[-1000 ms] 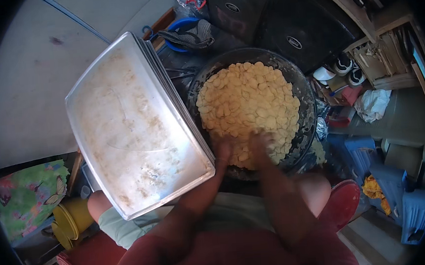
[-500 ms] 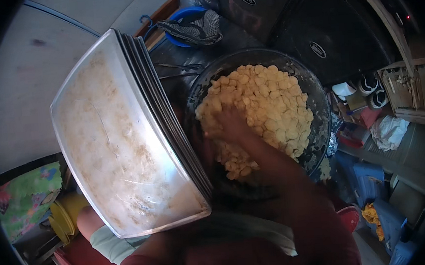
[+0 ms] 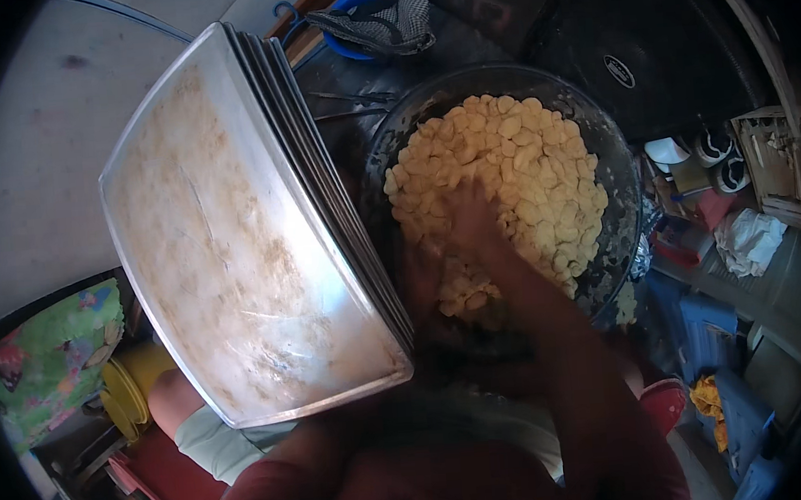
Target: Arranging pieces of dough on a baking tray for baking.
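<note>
A large dark round basin (image 3: 626,188) holds a heap of pale yellow flattened dough-like pieces (image 3: 533,157). My right hand (image 3: 472,215) reaches into the left part of the heap, its fingers blurred. My left hand (image 3: 421,272) is low at the basin's left side, dim, smeared and partly hidden beside a tilted stack of metal baking trays (image 3: 233,243); whether it holds a tray or some pieces I cannot make out. The top tray is scuffed, with brownish stains.
A blue basin (image 3: 349,44) with a grey cloth sits behind, near black boxy cases (image 3: 645,28). Shoes (image 3: 728,171), a wooden crate (image 3: 776,168), a white bag (image 3: 748,240) and blue plastic pieces (image 3: 737,412) crowd the right. A yellow bucket (image 3: 127,390) and floral cloth (image 3: 51,367) lie left.
My right hand has moved up and leftward into the heap, then slightly right. My left hand has dropped into shadow beside the trays. The view has shifted, and the trays look more upright.
</note>
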A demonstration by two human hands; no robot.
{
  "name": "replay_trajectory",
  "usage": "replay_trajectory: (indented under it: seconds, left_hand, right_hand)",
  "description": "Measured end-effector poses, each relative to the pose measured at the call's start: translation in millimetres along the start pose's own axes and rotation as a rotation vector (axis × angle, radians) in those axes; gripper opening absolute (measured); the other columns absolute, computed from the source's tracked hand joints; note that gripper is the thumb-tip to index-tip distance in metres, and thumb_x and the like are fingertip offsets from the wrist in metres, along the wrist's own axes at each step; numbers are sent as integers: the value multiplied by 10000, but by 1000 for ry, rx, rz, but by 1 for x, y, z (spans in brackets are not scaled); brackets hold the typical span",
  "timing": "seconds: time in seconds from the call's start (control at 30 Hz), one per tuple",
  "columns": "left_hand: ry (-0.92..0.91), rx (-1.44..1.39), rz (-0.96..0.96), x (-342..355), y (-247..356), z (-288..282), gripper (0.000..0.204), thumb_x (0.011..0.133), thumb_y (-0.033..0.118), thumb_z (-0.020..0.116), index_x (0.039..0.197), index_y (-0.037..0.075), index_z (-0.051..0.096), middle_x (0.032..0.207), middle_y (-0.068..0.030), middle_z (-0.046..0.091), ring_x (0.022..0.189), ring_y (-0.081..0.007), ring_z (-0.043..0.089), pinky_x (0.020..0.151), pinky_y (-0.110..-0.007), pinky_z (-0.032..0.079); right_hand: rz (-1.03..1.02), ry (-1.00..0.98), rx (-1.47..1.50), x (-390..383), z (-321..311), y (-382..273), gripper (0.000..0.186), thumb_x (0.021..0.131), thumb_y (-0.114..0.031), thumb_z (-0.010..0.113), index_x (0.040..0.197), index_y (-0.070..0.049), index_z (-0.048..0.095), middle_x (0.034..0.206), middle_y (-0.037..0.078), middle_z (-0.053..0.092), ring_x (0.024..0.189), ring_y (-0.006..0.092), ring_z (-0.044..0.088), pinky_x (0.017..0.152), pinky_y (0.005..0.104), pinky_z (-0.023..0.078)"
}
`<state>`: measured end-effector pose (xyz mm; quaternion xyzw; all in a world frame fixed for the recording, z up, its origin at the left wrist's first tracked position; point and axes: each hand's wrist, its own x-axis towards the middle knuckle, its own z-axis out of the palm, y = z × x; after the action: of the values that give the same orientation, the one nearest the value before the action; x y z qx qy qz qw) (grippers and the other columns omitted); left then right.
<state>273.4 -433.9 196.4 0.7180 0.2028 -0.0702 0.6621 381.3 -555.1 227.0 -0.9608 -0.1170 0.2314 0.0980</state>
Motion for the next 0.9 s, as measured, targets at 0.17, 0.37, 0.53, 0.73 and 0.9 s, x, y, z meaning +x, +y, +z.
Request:
replay_trajectory:
  seconds: [0.17,0.37,0.53,0.73,0.9]
  left_hand:
    - [-94,18,143,26,-35,-10,711,891,272,646,1450,36,275,1371,-243,397,1288,-384,377,1081,-482,321]
    - [-479,548,212,-31,-9,8,745,834,454,673,1376,15,410,1409,-262,341,1325,-404,351,1066,-476,346]
    - [-193,-354,-45,39,-18,8,806,792,503,702,1386,43,410,1403,-280,344,1325,-436,355,1047,-506,367]
    - [-761,994,215,-42,13,6,925,747,679,642,1451,144,370,1474,-294,269,1347,-470,312,1079,-539,323]
    - [-450,871,47,7,11,26,1063,645,751,669,1479,193,318,1506,-271,220,1385,-482,230,1132,-552,221]
  right_hand:
    - [-349,-343,109,-99,7,20,704,775,-417,721,1374,-144,472,1488,156,312,1358,392,296,1075,609,270]
    - [280,152,257,-15,-55,107,857,721,-543,735,1422,-169,415,1530,176,236,1410,420,175,1105,538,281]
    - [276,-64,169,-76,11,12,898,687,-610,718,1424,-191,422,1518,226,213,1406,432,176,1106,607,233]
    - [-259,-325,84,-151,5,90,881,698,-521,753,1419,-155,404,1475,237,269,1382,446,219,1101,562,276]
    - [295,-68,483,-99,5,128,896,739,-471,735,1469,-170,311,1457,297,225,1345,463,255,1083,526,318]
